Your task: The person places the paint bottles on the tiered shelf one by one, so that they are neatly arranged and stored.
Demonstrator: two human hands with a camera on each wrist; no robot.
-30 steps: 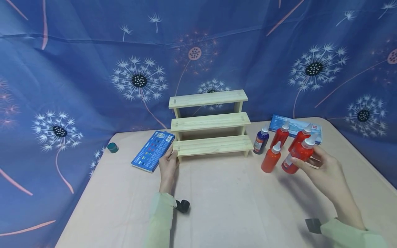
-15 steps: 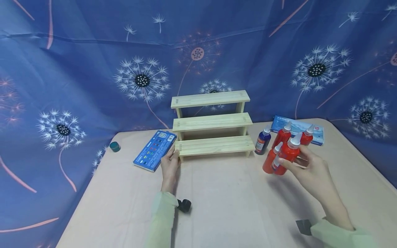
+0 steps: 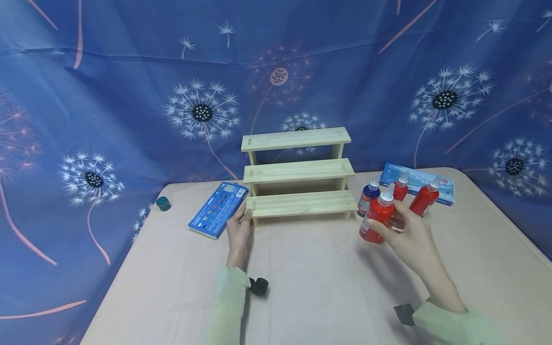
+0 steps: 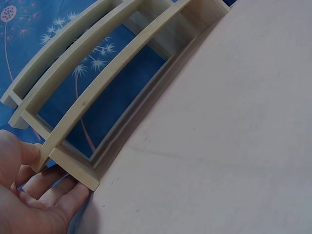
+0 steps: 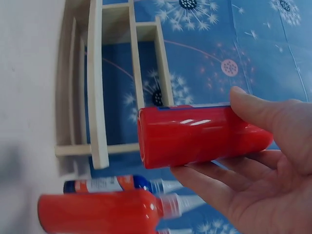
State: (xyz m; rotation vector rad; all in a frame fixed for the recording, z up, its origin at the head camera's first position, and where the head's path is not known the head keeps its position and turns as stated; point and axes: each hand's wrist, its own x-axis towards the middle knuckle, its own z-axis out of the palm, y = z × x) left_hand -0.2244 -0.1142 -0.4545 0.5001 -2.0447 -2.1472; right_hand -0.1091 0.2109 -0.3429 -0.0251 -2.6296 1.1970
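Right hand (image 3: 407,235): grip grasping a red cylindrical plastic bottle (image 3: 377,218) with a clear pointed nozzle, thumb on one side, fingers opposite.
Held bottle: raised off the pale pink tabletop (image 3: 310,278), near the rack's right end; red up to the cap, fill level cannot be told.
Left hand (image 3: 239,232): grip grasping the left end of the lowest step of a pale wooden three-step rack (image 3: 299,203).
Standing bottles, right of rack: one dark blue plastic bottle (image 3: 366,195); one orange-red plastic bottle (image 5: 97,213) beside it; two further red plastic bottles (image 3: 424,199); all with pointed nozzles.
Boxes: flat blue swatch-printed carton (image 3: 220,210) left of rack; light blue carton (image 3: 446,189) behind the red bottles; contents hidden.
Jar: small dark green cylinder (image 3: 163,203), far left; contents hidden.
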